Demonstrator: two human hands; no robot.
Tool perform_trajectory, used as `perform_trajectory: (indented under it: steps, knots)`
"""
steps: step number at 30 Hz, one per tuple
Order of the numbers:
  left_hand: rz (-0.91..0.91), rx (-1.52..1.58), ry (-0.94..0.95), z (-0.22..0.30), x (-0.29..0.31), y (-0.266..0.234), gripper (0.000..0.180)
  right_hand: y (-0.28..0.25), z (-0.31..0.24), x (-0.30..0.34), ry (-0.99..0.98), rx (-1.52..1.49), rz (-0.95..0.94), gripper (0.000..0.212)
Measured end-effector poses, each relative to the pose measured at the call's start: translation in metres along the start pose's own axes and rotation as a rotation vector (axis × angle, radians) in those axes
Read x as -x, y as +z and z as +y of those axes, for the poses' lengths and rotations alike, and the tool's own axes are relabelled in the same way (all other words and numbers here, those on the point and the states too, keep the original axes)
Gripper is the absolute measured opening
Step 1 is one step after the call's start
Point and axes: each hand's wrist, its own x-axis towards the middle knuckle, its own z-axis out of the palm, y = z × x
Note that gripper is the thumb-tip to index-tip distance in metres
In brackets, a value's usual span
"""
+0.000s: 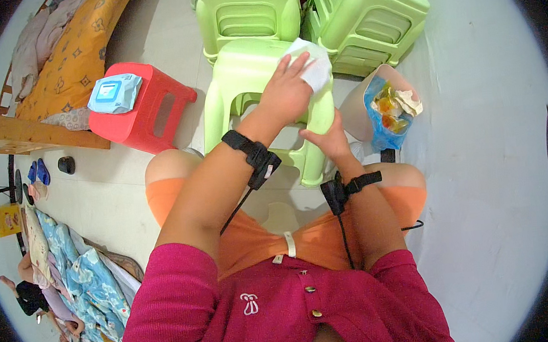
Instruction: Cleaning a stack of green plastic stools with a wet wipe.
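A light green plastic stool [247, 58] stands in front of me, between my knees. My left hand [288, 88] presses a white wipe [318, 72] against the right side of the stool's top, fingers extended over it. Lower down, my right hand [330, 136] grips a leg of the same stool, its thumb on the near side and its other fingers mostly hidden behind the leg. Black straps with small cabled boxes are on both my wrists.
A red stool [137, 120] at left carries a blue-white wipes packet [116, 93]. Stacked green stools [251, 20] and more [371, 21] stand behind. A bin [359, 104] with wrappers is at right beside the wall. People lie near a blue quilt [80, 267], lower left.
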Motion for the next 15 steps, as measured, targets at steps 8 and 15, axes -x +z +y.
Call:
perform_trajectory:
  steps: [8,15]
  knots:
    - [0.185,0.063,-0.055,-0.032,0.042,0.0,0.043,-0.005,-0.014,0.005,0.011,-0.058,-0.074,0.098]
    - [0.37,0.045,-0.399,-0.071,0.075,0.008,0.039,-0.004,-0.015,0.007,0.058,0.063,-0.03,0.102]
